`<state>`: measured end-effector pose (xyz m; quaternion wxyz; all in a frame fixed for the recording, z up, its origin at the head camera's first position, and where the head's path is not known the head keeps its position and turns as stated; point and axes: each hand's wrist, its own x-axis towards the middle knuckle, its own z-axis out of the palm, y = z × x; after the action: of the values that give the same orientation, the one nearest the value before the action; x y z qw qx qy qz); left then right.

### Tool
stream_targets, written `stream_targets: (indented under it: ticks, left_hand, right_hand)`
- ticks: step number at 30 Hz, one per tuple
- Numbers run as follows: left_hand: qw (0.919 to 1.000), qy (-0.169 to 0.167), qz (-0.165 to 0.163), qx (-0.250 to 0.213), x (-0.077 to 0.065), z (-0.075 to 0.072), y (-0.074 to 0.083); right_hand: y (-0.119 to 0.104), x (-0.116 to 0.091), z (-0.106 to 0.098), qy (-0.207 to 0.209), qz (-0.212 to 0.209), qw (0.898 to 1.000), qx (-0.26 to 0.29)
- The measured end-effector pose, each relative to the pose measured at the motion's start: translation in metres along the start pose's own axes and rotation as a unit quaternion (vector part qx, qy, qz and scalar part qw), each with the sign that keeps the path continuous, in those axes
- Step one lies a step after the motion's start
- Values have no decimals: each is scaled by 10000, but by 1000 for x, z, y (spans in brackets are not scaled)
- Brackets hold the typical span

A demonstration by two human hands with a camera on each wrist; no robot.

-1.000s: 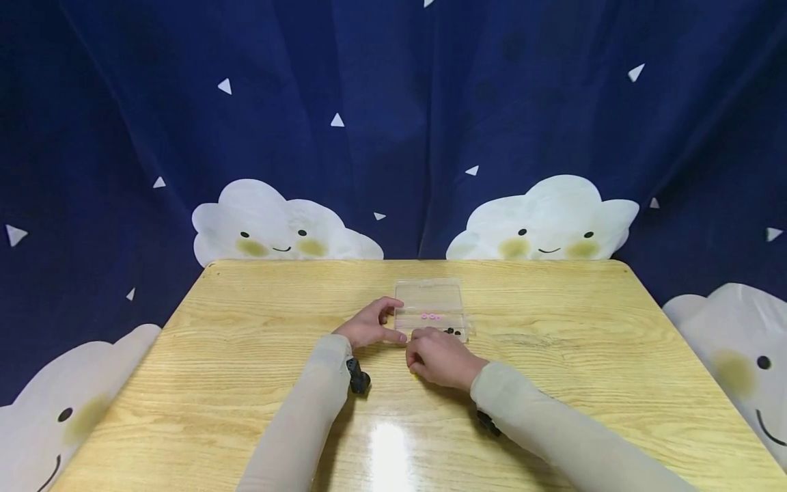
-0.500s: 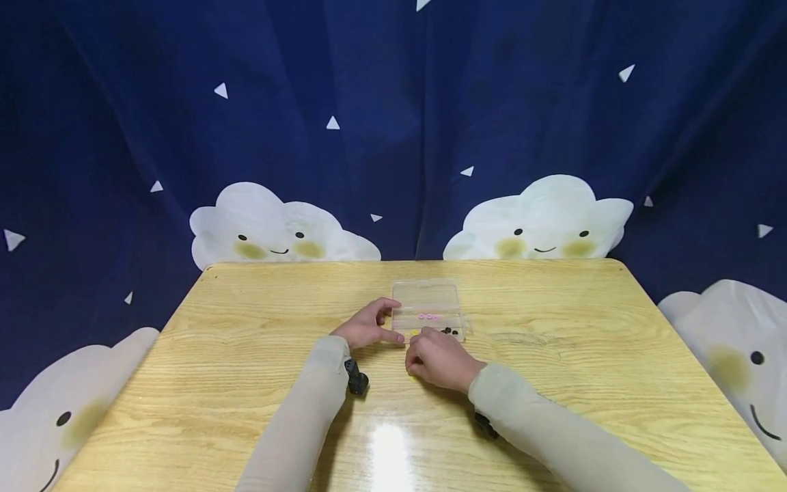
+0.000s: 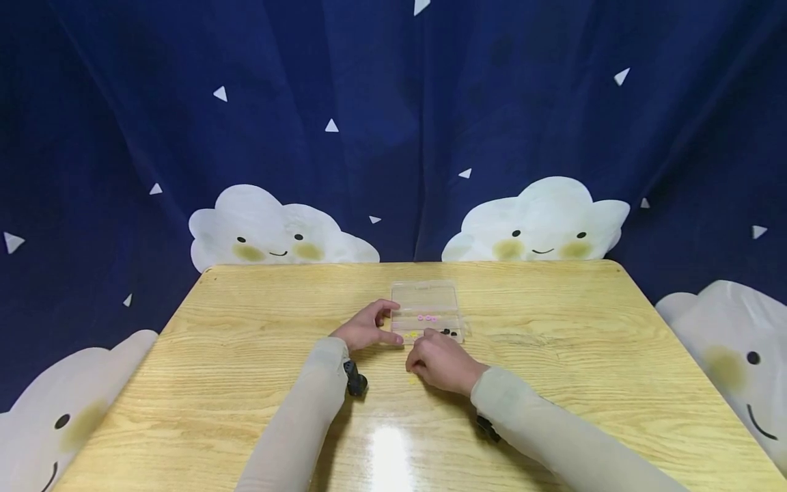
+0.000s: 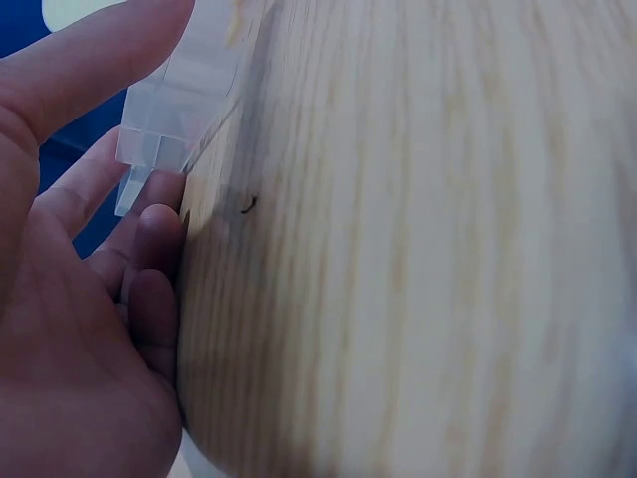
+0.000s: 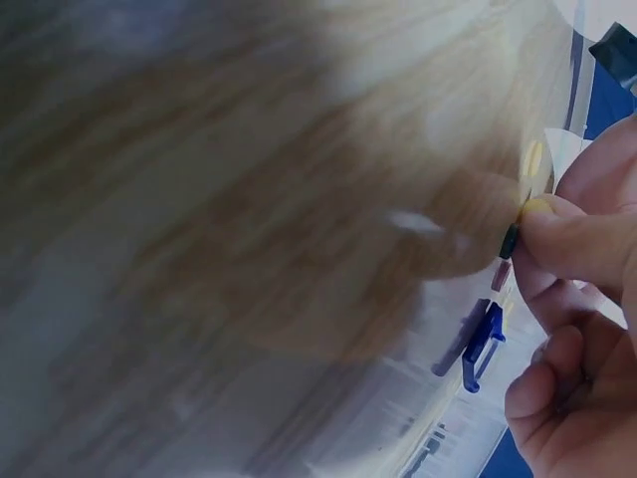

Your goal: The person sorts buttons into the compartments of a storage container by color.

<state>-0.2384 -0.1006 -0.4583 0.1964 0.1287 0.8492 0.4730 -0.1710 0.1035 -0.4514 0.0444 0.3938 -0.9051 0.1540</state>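
Note:
A clear plastic box [image 3: 430, 295] lies on the table with its lid opened back. Pink rings [image 3: 427, 318] sit in its rear row, with yellow pieces [image 3: 413, 335] and black pieces [image 3: 453, 333] in the front row. My left hand [image 3: 367, 329] holds the box's left end, thumb at the front corner and fingers behind. My right hand [image 3: 444, 361] is low in front of the box, thumb and forefinger pinching a small yellow piece [image 5: 538, 208]. Another yellow piece [image 3: 412, 380] lies on the table beside that hand.
In the right wrist view, a dark green piece [image 5: 510, 241], a reddish piece [image 5: 501, 276] and a blue piece [image 5: 483, 349] line up beside the right fingers. The wooden table [image 3: 277, 301] ends at a dark blue curtain [image 3: 393, 137] with clouds.
My right fingers have shifted slightly, uncovering the yellow pieces in the front row and one on the table. The left hand keeps its place at the box.

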Motion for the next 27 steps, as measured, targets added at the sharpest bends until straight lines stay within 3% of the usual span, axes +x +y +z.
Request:
stream_targets:
  ticks: [7,13,27]
  left_hand:
    - [10000,-16,29,15,0,-1,-1]
    - [10000,-48,-2,-19,-1,-1,0]
    - [10000,-32,23,-30,-1,-1,-1]
  right_hand:
    - [0,-2,-3,26,338,9992,200]
    - [2,-4,-2,95,377,9990,239]
    - [10,-5,-11,602,714,9948,398]
